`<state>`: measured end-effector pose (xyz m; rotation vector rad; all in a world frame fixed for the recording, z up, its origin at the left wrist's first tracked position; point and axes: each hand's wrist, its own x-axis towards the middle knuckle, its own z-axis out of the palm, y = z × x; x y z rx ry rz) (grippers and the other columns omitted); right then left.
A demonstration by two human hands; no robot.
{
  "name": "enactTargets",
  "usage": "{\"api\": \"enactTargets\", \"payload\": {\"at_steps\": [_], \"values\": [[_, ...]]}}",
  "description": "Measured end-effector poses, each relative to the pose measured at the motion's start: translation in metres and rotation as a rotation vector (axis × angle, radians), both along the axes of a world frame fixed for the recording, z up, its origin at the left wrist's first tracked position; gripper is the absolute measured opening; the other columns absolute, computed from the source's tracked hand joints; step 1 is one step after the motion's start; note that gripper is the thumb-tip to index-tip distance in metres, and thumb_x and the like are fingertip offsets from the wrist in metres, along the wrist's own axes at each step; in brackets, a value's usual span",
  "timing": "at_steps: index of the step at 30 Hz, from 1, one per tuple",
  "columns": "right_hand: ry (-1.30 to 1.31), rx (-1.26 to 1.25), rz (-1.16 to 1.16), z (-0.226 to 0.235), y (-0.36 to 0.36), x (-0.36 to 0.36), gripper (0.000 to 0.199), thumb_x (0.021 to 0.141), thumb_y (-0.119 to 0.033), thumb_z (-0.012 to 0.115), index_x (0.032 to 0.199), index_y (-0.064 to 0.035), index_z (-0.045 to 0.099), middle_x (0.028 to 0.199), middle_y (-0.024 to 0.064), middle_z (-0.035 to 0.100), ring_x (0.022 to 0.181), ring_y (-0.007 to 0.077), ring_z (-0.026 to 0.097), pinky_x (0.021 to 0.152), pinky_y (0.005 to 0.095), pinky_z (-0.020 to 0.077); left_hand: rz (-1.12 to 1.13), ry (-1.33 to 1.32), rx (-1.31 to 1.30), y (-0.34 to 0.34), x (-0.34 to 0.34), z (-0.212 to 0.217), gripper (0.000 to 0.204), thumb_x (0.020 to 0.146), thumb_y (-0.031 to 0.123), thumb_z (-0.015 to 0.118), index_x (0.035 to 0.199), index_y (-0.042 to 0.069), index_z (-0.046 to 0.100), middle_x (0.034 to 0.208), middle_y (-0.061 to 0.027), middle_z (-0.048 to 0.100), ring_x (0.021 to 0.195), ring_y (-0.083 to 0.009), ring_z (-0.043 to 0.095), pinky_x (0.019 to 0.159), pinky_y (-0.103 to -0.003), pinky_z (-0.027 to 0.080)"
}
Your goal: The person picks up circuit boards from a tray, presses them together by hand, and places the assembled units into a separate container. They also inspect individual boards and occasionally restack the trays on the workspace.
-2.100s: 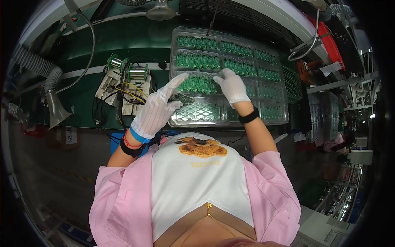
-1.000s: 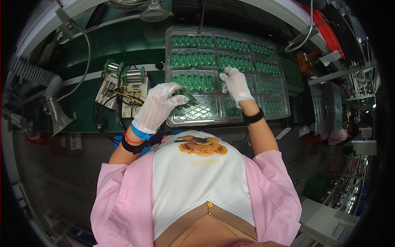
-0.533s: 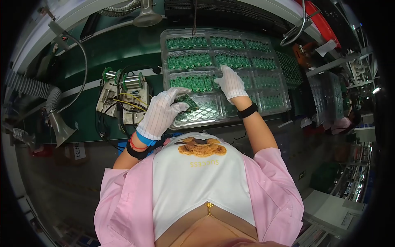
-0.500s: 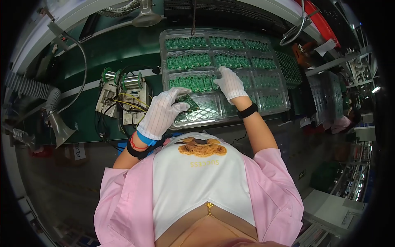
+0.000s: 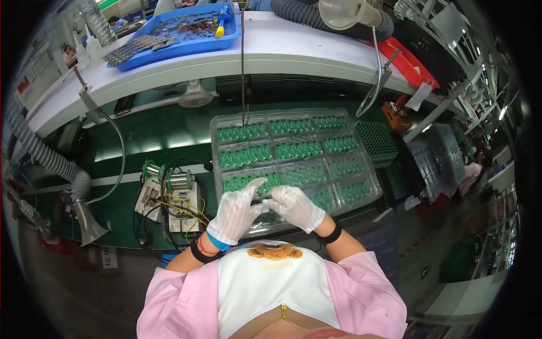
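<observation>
My gloved left hand is closed at the front of the clear plastic tray, its thumb and fingers around a small green circuit board, mostly hidden now. Close against it, my gloved right hand has its fingers bent and pressed together at the left fingertips; what they pinch is hidden. Rows of green circuit boards stand in the tray's compartments beyond both hands. Both gloves are white with thin stripes.
Left of the tray lies a wired device with solder wire spools. A fume extraction nozzle hangs at far left. Above the bench runs a white shelf with a blue tray and a red bin. A green perforated block stands right.
My right hand has drawn back from the board rows to meet my left hand. The board in my left hand is now mostly covered. The view has tilted up, showing the shelf.
</observation>
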<state>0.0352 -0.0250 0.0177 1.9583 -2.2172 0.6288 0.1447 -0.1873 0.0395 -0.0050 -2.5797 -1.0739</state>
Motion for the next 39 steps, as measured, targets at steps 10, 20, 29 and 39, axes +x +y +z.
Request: {"api": "enactTargets", "payload": {"at_steps": [10,20,29,39], "values": [[-0.203,-0.34,-0.172,0.015,0.028,-0.016,0.017,0.077,-0.017,0.072,0.076,-0.005,0.059,0.07,0.0102,0.057,0.067,0.0292,0.058,0.06,0.0382,0.0466,-0.146,0.107,-0.039,0.019,-0.025,-0.028,0.025,0.076,0.026,0.071,0.085,0.003,0.066,0.073,-0.0146,0.061,0.068,-0.0311,0.061,0.064,-0.041,0.048],[-0.606,-0.151,-0.028,0.004,0.043,-0.056,0.015,0.082,-0.017,0.066,0.088,-0.0037,0.06,0.07,0.0084,0.057,0.062,0.0272,0.056,0.055,0.036,0.0454,-0.155,0.034,0.088,0.023,-0.028,-0.042,0.021,0.075,0.021,0.073,0.076,0.004,0.062,0.074,-0.0118,0.057,0.069,-0.0302,0.057,0.061,-0.038,0.044],[-0.973,0.222,-0.775,-0.062,-0.004,-0.102,0.02,0.083,-0.015,0.064,0.097,-0.0008,0.06,0.077,0.0142,0.062,0.075,0.0304,0.064,0.065,0.0389,0.0516,0.088,0.065,0.155,0.01,-0.025,-0.061,0.028,0.074,0.014,0.071,0.097,0.001,0.061,0.094,-0.0151,0.062,0.087,-0.0322,0.059,0.076,-0.037,0.048],[-0.697,0.018,-0.244,-0.01,0.007,-0.05,0.024,0.083,-0.021,0.066,0.096,-0.0016,0.06,0.093,0.017,0.064,0.087,0.033,0.062,0.072,0.0394,0.0499,0.073,-0.044,0.037,0.01,-0.03,-0.082,0.03,0.075,0.016,0.07,0.097,-0.001,0.061,0.098,-0.0183,0.061,0.091,-0.0351,0.059,0.079,-0.038,0.049]]}}
